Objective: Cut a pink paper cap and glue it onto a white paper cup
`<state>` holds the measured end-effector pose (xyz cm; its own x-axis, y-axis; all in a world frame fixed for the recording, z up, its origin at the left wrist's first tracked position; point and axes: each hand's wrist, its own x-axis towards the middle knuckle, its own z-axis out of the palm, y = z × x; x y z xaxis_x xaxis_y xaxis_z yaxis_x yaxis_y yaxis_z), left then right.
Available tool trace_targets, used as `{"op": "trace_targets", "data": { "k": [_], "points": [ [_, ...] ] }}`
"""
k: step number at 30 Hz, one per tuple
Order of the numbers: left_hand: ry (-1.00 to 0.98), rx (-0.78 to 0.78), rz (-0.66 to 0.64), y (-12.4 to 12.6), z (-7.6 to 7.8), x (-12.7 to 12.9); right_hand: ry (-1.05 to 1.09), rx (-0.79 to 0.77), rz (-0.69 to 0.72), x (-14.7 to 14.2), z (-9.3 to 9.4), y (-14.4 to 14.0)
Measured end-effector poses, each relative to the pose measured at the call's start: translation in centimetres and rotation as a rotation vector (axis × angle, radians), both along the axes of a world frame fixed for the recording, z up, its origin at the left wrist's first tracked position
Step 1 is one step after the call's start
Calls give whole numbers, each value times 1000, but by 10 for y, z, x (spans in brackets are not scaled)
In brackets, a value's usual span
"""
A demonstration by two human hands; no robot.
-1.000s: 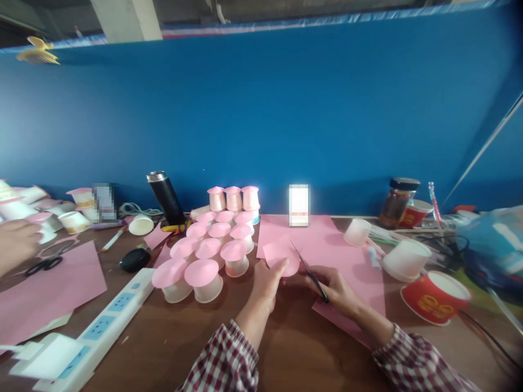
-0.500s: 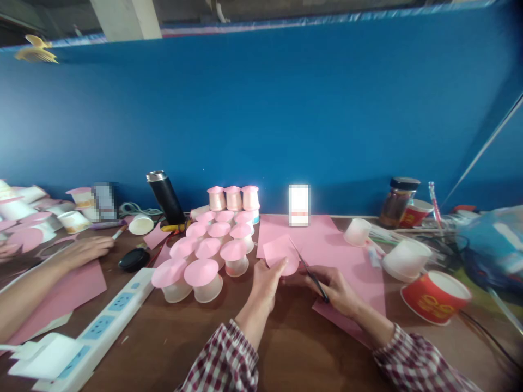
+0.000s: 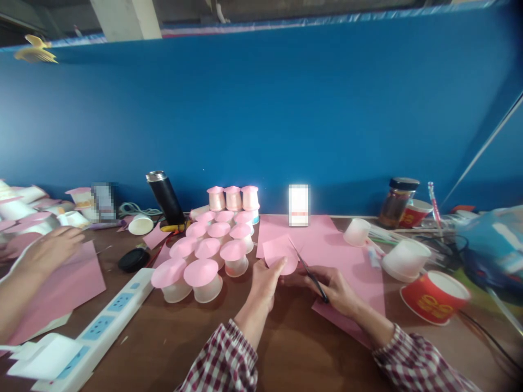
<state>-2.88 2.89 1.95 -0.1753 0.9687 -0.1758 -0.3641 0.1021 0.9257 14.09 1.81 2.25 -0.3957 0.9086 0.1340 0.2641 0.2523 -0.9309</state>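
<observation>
2 hands meet over 1 small pink paper piece (image 3: 279,252), held just above the brown table (image 3: 294,348) in front of the person. The left hand (image 3: 265,282) pinches the piece's lower edge, thumb and fingers closed on it from below, so the paper stands up past the fingertips. The right hand (image 3: 337,288) is closed around the handles of the scissors (image 3: 310,272), whose blades angle up and left and touch the piece's right edge; whether the blades are parted is too small to tell. The step in hand looks like cutting a rounded shape out of the piece, and the next move seems to call for turning the paper with the left hand while the blades follow the curve. Under the hands lies a large pink sheet (image 3: 327,245). Just to the left stands a cluster of about 12 pink-topped cups (image 3: 204,256), with a black flask (image 3: 165,198) behind them. A white power strip (image 3: 106,321) lies further left, beside another person's hand (image 3: 44,250) resting on a second pink sheet (image 3: 69,283). To the right lie a red cup (image 3: 435,296) and white cups (image 3: 406,260), well apart from the scissors.
</observation>
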Motion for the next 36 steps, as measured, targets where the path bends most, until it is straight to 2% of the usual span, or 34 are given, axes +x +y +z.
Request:
{"op": "trace_targets", "data": {
  "k": [21,36],
  "points": [
    [1,21,13,1,-3,0,25,-3,22,-4,5,-4],
    [-10,39,-20,-6,2,3,-1,-32,-6,-3,6,-5]
  ]
}}
